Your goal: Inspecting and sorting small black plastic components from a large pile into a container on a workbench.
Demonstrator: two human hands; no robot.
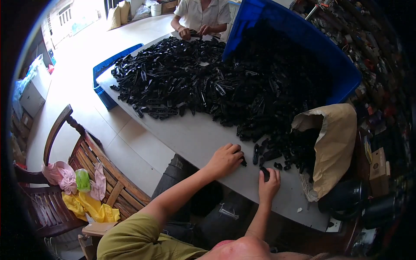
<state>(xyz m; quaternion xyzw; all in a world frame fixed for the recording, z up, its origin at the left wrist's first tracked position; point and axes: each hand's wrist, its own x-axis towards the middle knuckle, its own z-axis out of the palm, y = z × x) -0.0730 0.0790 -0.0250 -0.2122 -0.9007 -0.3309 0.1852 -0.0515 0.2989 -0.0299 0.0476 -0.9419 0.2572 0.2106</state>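
A broad heap of small black plastic parts (182,82) covers much of the grey-white table (177,130). Close to the table's near edge, my left hand (225,161) is closed, its fingers curled down over a black plastic part (243,162) that shows only in part. My right hand (271,186) pinches another dark plastic part (264,173) between thumb and fingers, just right of the left hand. A few loose pieces (256,154) lie between my hands and the heap. The exact shape of the held parts is too small to make out.
A big blue bin (342,73) lies tipped at the right, black parts spilling from it. Beside it stands an open brown paper sack (340,143). Across the table a person (203,15) handles parts. Another blue bin (102,93) and a wooden chair (110,173) are left.
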